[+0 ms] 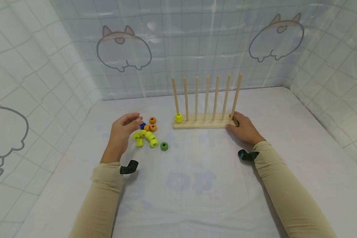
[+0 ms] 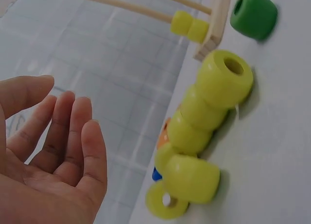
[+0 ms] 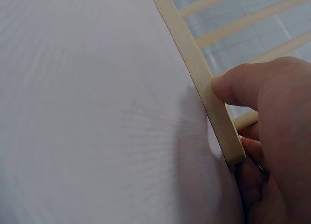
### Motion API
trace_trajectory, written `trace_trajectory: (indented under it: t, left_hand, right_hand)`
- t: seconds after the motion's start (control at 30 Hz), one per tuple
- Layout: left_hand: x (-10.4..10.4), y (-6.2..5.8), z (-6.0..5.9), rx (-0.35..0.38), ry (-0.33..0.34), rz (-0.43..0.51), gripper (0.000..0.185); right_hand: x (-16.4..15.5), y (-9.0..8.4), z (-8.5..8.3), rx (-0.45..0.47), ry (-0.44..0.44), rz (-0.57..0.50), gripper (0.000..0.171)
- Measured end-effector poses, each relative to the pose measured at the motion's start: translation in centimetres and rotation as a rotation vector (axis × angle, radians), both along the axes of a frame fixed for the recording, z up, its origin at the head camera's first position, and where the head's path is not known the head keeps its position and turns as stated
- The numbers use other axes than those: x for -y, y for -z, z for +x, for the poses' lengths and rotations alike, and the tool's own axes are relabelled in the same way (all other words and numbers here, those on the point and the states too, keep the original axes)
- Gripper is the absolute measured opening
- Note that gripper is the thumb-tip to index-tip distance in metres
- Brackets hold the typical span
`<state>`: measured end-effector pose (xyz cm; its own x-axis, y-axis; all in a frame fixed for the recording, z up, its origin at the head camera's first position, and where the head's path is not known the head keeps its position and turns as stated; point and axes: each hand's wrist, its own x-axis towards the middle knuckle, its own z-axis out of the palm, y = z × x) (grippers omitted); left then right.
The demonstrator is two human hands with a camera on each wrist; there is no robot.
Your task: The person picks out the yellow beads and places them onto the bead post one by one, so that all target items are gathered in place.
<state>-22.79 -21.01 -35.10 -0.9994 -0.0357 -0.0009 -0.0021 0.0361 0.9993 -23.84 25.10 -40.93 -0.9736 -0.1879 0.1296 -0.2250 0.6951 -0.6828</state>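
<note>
My left hand (image 1: pixel 121 134) hovers over the left of the table beside loose beads, its fingers loosely bent with nothing between them in the left wrist view. Near its fingertips lies a blue bead (image 1: pixel 142 126), partly hidden, with orange beads (image 1: pixel 152 120) next to it. Several yellow beads (image 2: pixel 226 78) lie close together, and one green bead (image 1: pixel 164 146) sits apart to their right. My right hand (image 1: pixel 244 129) grips the right end of a wooden peg stand (image 1: pixel 202 125), thumb on the base's front edge. Yellow beads (image 2: pixel 198 30) sit low on the stand's leftmost peg.
Several upright bare pegs (image 1: pixel 206 99) rise from the stand's base. A white cloth covers the table (image 1: pixel 181 205). Tile-patterned sheets (image 1: pixel 178 43) with cartoon drawings hang behind and at both sides.
</note>
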Motion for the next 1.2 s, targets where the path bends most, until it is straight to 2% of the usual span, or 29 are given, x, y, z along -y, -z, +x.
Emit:
trace_trajectory:
  t: [0.33, 0.53, 0.7, 0.9, 1.2]
  left_hand:
    - [1.5, 0.9, 1.1, 0.063, 0.007, -0.096, 0.050]
    - [2.0, 1.7, 1.6, 0.059, 0.015, -0.136, 0.053]
    - [2.5, 2.2, 1.9, 0.083, 0.009, -0.192, 0.057]
    - [3.1, 2.5, 2.2, 0.074, 0.022, -0.270, 0.058]
    - [3.6, 2.6, 2.6, 0.124, 0.044, -0.360, 0.052]
  right_hand:
    - [0.3, -0.3, 0.2, -0.002, 0.000, 0.009, 0.049]
    - [0.1, 0.2, 0.1, -0.023, -0.001, 0.005, 0.048]
    - [0.0, 0.5, -0.1, -0.041, -0.015, 0.007, 0.045]
    - [0.2, 0.3, -0.1, -0.035, -0.013, 0.004, 0.045]
    - [-0.2, 0.3, 0.0, -0.007, -0.001, 0.004, 0.051]
